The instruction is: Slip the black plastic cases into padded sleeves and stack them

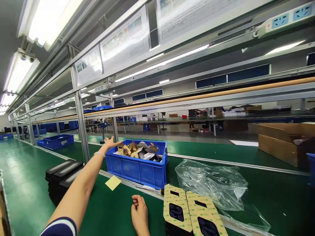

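Observation:
My left hand (pixel 110 144) reaches out to the far left corner of a blue plastic bin (pixel 137 168). Its fingers are spread and I see nothing held in them; whether they touch the rim I cannot tell. Crumpled brown and pale scraps (pixel 131 149) fill the bin. Low over the green work surface, my right hand (pixel 139 211) has its fingers curled in together, with nothing showing in them. To its right stand two stacks topped with yellow, green-printed adhesive sheets (pixel 177 200) with dark cut-outs. A pale yellow paper square (pixel 113 183) lies between bin and left forearm.
A stack of black parts (pixel 64 172) sits left of my forearm, partly hidden by it. Crumpled clear plastic (pixel 211 183) spreads right of the bin, near a screwdriver (pixel 150 189). A metal post (pixel 81 127) rises behind the bin; a cardboard box (pixel 280 142) stands far right.

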A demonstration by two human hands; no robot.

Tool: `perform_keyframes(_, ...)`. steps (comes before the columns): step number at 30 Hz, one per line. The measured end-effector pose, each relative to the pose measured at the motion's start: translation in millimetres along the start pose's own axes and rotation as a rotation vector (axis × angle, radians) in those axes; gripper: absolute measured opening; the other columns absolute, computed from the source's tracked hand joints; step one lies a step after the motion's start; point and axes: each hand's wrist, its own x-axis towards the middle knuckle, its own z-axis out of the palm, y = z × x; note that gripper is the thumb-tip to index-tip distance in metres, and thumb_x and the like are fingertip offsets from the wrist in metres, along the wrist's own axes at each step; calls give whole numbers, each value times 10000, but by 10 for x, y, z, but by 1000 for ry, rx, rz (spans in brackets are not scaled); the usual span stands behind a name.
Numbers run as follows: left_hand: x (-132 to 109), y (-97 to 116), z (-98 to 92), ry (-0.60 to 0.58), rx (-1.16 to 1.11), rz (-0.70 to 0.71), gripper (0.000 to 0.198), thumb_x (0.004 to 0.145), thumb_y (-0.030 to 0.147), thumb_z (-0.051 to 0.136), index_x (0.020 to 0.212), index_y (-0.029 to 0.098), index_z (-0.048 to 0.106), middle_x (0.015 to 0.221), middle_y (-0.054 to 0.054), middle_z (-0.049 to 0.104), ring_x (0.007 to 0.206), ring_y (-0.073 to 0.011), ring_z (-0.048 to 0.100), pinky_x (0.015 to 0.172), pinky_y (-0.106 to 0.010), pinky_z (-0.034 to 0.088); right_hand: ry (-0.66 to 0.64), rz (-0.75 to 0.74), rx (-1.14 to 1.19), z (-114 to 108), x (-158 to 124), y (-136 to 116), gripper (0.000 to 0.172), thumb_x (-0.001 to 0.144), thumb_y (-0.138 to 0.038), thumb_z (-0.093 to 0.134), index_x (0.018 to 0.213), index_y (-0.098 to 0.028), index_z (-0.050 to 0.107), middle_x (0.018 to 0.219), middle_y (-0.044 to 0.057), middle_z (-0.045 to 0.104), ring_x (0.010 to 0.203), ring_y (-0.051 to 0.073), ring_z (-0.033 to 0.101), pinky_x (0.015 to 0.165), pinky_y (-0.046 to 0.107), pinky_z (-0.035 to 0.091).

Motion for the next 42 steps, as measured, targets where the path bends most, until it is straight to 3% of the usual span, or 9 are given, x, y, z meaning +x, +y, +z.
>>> perform_keyframes(7, -1014, -1071, -751, -118, 463, -292, 493, 886, 386, 636, 1331, 205, 526, 1515, -126, 409, 1414, -381, 315, 1122, -688, 240, -64, 21, -16, -9, 72, 18, 110, 917, -258, 655, 888, -152, 652, 851, -1, 654, 770, 145, 633, 767, 342, 541)
perform_keyframes(11, -1674, -1652, -853, -184, 507, -362, 542, 882, 386, 642, 1376, 225, 486, 1561, -115, 344, 1426, -380, 297, 1131, -683, 238, -125, 77, 2, -34, 145, 104, 87, 918, -236, 652, 923, -149, 655, 875, 2, 657, 795, 152, 637, 799, 360, 538)
perform_keyframes(14, -1874, -1909, -801, -162, 463, -315, 602, 893, 415, 618, 1434, 247, 414, 1611, -110, 245, 1448, -393, 239, 1132, -679, 231, -174, 122, 28, -58, 216, 173, 51, 918, -199, 642, 931, -153, 657, 895, 6, 664, 838, 162, 645, 828, 368, 533)
perform_keyframes(19, -2041, -2042, -604, 70, 364, -373, 689, 889, 462, 603, 1483, 259, 320, 1613, -121, 216, 1430, -393, 268, 1121, -653, 274, -192, 183, 50, -134, 242, 134, 49, 914, -177, 642, 953, -164, 668, 944, 16, 687, 881, 170, 658, 864, 377, 529)
perform_keyframes(24, -2514, -2033, -76, 315, 170, -549, 972, 801, 579, 650, 1521, 203, 115, 1517, -234, 302, 1236, -367, 520, 958, -513, 472, -141, 140, 78, -190, 130, -43, 126, 924, -266, 651, 906, -142, 662, 913, 18, 686, 859, 168, 664, 824, 375, 547)
perform_keyframes(27, -2661, -2142, 181, 321, 71, -576, 1179, 686, 524, 759, 1502, 119, 10, 1367, -347, 397, 1113, -438, 611, 859, -498, 490, -88, 84, 77, -177, 95, -105, 176, 929, -308, 648, 893, -135, 652, 881, 12, 676, 811, 157, 660, 774, 354, 555)
perform_keyframes(32, -2547, -2374, 265, 368, 19, -601, 1125, 692, 639, 636, 1497, 186, -5, 1358, -370, 414, 1190, -577, 513, 835, -603, 430, -32, 45, 37, -137, 100, -105, 206, 939, -336, 634, 896, -135, 646, 858, 6, 664, 769, 146, 650, 726, 331, 556)
perform_keyframes(38, -2523, -2485, 279, 361, 68, -555, 980, 706, 691, 522, 1494, 256, 134, 1357, -347, 444, 1171, -568, 528, 830, -598, 382, -20, 35, -21, -111, 88, -103, 219, 947, -354, 619, 951, -137, 649, 899, 17, 667, 782, 150, 649, 733, 338, 555)
perform_keyframes(42, -2596, -2422, 268, 298, 67, -564, 1014, 682, 712, 533, 1489, 232, 153, 1374, -339, 427, 1192, -560, 515, 832, -615, 390, -37, 42, -65, -88, 76, -122, 219, 948, -354, 616, 967, -138, 651, 927, 25, 672, 807, 156, 653, 750, 349, 557)
